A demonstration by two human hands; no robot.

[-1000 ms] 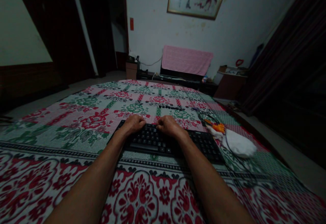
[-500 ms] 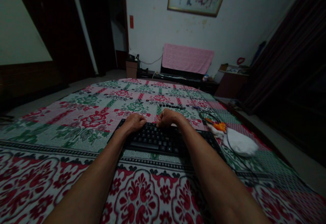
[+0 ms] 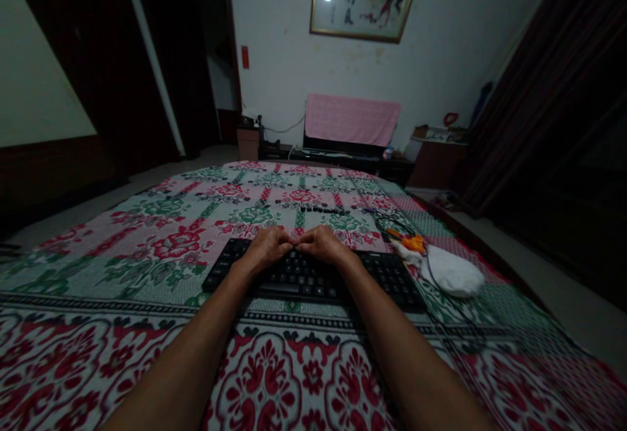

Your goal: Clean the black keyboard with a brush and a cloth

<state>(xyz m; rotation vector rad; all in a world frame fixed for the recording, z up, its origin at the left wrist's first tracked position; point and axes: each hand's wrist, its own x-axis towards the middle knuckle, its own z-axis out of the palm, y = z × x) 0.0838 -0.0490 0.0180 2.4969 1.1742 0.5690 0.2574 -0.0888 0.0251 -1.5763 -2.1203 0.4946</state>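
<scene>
A black keyboard (image 3: 301, 283) lies flat on the patterned bedspread (image 3: 161, 352), its long side facing me. My left hand (image 3: 268, 247) rests over its upper edge, thumb and fingers drawn together. Opposite it, my right hand (image 3: 321, 244) is closed in the same way, and the fingertips of both meet above the top row of keys. Whatever they pinch, if anything, is too small and dark to make out. Beyond the hands, a row of small black pieces (image 3: 323, 209), which look like keycaps, sits on the bedspread.
Right of the keyboard lie a white cloth bundle (image 3: 453, 271), an orange item (image 3: 411, 241) and a black cable (image 3: 392, 222). Past the bed's far edge, a pink towel (image 3: 353, 119) drapes over a dark screen on a low cabinet. A framed picture (image 3: 365, 1) hangs above.
My right hand has come down from a raised, bent wrist, and my left hand has shifted right. Their fingertips now meet. The view has tilted slightly upward.
</scene>
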